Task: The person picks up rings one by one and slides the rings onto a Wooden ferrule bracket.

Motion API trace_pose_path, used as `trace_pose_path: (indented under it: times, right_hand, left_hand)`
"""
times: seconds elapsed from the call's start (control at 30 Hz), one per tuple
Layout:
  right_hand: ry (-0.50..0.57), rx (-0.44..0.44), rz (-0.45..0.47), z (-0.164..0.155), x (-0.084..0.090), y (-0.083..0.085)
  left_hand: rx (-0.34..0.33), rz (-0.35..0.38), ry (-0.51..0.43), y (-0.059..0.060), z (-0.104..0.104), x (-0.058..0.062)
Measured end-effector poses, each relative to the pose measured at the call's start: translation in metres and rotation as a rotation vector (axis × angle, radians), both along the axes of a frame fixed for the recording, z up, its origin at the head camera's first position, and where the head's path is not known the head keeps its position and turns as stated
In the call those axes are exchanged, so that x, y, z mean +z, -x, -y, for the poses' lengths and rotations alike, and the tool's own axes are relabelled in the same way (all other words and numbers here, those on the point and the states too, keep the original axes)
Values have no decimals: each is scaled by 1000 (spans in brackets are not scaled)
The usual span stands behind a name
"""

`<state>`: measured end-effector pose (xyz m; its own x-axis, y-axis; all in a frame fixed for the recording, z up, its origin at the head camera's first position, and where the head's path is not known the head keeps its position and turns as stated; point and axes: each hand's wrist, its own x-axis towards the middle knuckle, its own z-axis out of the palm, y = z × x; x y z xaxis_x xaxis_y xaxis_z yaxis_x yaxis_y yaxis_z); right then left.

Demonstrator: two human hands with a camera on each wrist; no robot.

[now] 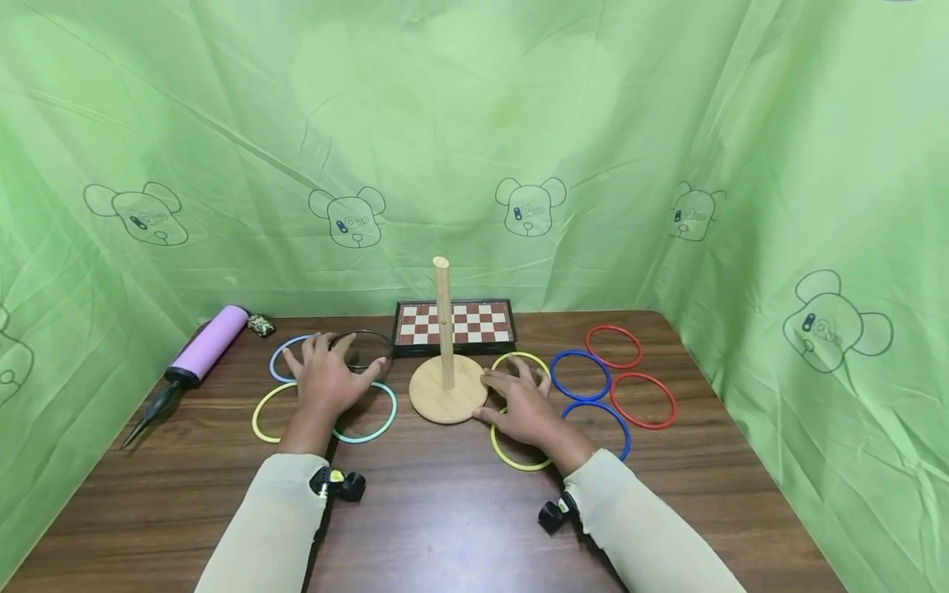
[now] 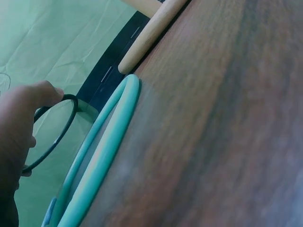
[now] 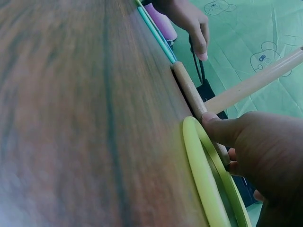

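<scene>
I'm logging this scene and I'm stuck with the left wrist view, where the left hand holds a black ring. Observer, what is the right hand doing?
Observer: The right hand grips the rim of the round wooden base.
Operator: What's behind it? I only see black there.
Observer: A checkerboard, its brownish-red and white squares facing up.
Operator: Any other colors on the person's right?
Observer: Two red rings lie on the table there, beside the blue rings.
</scene>
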<state>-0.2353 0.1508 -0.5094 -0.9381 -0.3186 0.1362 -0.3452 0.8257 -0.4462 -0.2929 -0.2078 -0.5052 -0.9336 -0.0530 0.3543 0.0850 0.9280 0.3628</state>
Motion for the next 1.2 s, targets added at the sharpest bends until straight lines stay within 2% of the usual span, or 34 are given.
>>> trace_pose_path:
  times: [0.17, 0.4, 0.57, 0.83, 1.07, 1.2]
  right_hand:
    - [5, -5, 9, 0, 1, 0]
    - [5, -11, 26, 0, 1, -1]
    - [3, -8, 25, 0, 2, -2]
    - [6, -12, 35, 0, 2, -2]
    - [5, -17, 32, 0, 0, -1]
    - [6, -14, 36, 0, 0, 0]
  left_hand:
    - [23, -15, 0, 0, 4, 2]
    - [55, -59, -42, -2, 8, 11]
    - [36, -168, -117, -4, 5, 20]
    - [-56, -393, -205, -8, -8, 33]
    - [-120, -497, -268, -14, -21, 52]
    - [-152, -559, -341, -20, -29, 64]
